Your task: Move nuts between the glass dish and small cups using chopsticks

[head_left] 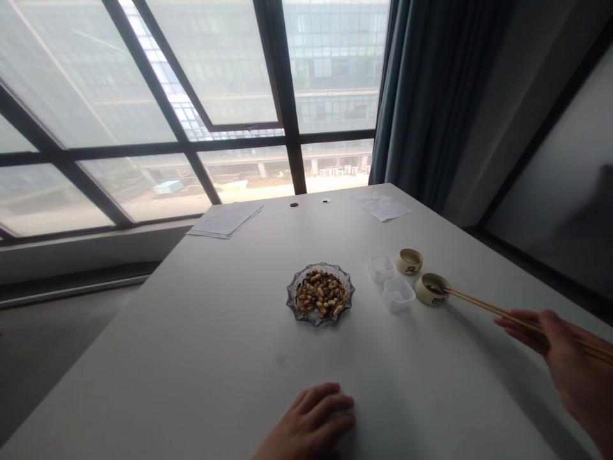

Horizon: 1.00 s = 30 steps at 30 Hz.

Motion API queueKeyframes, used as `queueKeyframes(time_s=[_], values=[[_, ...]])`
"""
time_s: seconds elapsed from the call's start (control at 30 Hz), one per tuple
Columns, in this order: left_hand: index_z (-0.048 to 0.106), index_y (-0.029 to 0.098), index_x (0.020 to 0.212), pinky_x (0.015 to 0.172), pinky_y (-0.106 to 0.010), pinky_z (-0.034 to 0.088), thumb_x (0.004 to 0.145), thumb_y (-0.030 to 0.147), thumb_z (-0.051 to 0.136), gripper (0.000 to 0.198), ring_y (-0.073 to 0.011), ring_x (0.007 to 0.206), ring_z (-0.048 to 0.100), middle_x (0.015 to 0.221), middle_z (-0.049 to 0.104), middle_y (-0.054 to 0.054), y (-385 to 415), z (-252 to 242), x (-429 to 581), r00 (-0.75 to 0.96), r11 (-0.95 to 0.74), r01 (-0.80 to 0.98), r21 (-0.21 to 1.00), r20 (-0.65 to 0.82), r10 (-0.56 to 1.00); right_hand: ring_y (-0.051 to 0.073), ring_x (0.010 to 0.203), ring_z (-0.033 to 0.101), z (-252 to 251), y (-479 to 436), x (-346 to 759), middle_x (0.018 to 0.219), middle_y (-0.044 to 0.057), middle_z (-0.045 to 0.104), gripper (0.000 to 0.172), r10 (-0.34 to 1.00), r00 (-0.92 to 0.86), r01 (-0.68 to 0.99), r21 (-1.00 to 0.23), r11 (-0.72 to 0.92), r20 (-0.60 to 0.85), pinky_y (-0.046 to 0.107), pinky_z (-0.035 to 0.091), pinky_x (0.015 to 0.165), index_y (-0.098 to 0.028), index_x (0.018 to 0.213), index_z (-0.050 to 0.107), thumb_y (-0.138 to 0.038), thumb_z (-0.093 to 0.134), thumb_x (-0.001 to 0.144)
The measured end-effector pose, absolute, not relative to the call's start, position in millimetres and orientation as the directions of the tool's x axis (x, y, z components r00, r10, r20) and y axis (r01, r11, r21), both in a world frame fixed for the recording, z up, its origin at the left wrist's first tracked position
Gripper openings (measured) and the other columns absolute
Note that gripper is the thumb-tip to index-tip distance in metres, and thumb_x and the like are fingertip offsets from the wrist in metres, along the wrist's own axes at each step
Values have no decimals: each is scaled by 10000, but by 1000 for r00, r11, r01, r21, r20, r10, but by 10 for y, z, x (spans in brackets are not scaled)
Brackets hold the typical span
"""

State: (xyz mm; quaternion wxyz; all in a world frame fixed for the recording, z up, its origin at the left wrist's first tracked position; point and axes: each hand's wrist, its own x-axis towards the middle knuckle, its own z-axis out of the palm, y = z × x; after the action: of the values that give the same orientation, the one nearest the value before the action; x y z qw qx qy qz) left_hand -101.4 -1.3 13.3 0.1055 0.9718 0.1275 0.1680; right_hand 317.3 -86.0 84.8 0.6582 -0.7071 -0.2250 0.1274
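My right hand grips a pair of wooden chopsticks, fingers closed round them. Their tips reach into the mouth of the nearer beige ceramic bowl, where something small and dark lies; I cannot tell whether the tips pinch anything. Low in the view, my left hand rests on the white table, its fingers slightly bent and holding nothing. Beyond it stands a scalloped glass dish heaped with peanuts and darker seeds or nuts. A second ceramic bowl sits just behind the first.
Two clear plastic cups stand between the dish and the bowls, one behind the other. Paper sheets lie at the far left, and another sheet at the far right. Windows and a dark blue curtain rise beyond the table.
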Motion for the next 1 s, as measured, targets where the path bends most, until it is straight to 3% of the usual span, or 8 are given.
queueKeyframes(time_s=[0.23, 0.43, 0.57, 0.63, 0.77, 0.87, 1.0], values=[[609, 226, 1266, 1082, -316, 506, 980, 194, 556, 293, -216, 1314, 554, 1305, 687, -61, -24, 130, -992, 903, -939, 219, 264, 309, 298, 315, 731, 776, 821, -827, 3137, 806, 114, 770, 300, 488, 860, 160, -987, 23, 150, 510, 627, 910, -216, 850, 754, -502, 668, 881], [624, 238, 1245, 1086, -301, 497, 984, 233, 587, 264, -207, 1294, 563, 1280, 695, -57, -28, 132, -986, 895, -939, 222, 261, 329, 303, 261, 726, 774, 953, -769, 2915, 811, 106, 778, 309, 534, 817, 194, -976, 102, 218, 384, 656, 820, -219, 872, 772, -516, 685, 890], [635, 235, 1229, 1094, -285, 481, 999, 283, 605, 237, -197, 1287, 554, 1285, 690, -43, -17, 110, -981, 897, -947, 215, 236, 337, 288, 255, 694, 769, 1257, -530, 2602, 822, 97, 790, 321, 759, 549, 376, -915, 149, 349, 353, 664, 683, -200, 944, 798, -503, 719, 874], [633, 231, 1236, 1097, -283, 472, 1017, 307, 592, 236, -195, 1286, 550, 1287, 687, -39, -11, 91, -981, 898, -950, 216, 225, 336, 283, 240, 698, 763, 1430, -321, 2396, 831, 92, 792, 325, 892, 310, 398, -897, 191, 328, 341, 654, 664, -191, 939, 802, -492, 684, 908], [627, 230, 1254, 1101, -282, 454, 1070, 343, 508, 247, -195, 1293, 543, 1295, 687, -36, -3, 62, -992, 902, -960, 206, 190, 345, 261, 195, 717, 747, 1689, 136, 1938, 793, 60, 782, 398, 982, -47, 513, -839, 180, 182, 271, 595, 655, -196, 819, 793, -482, 573, 986], [630, 241, 1252, 1104, -271, 449, 1070, 343, 517, 238, -183, 1299, 545, 1289, 696, -19, -5, 70, -1001, 900, -963, 208, 172, 352, 258, 193, 676, 737, 1727, 399, 1638, 711, 42, 761, 421, 991, -128, 577, -809, 112, 46, 258, 559, 609, -197, 783, 777, -478, 545, 993], [643, 252, 1238, 1116, -242, 429, 1069, 370, 516, 242, -161, 1288, 556, 1274, 705, 8, -11, 72, -999, 884, -962, 212, 174, 385, 265, 212, 639, 735, 1622, 618, 1402, 670, 43, 748, 395, 985, -173, 508, -859, 71, -21, 274, 557, 580, -188, 771, 751, -474, 566, 971]])
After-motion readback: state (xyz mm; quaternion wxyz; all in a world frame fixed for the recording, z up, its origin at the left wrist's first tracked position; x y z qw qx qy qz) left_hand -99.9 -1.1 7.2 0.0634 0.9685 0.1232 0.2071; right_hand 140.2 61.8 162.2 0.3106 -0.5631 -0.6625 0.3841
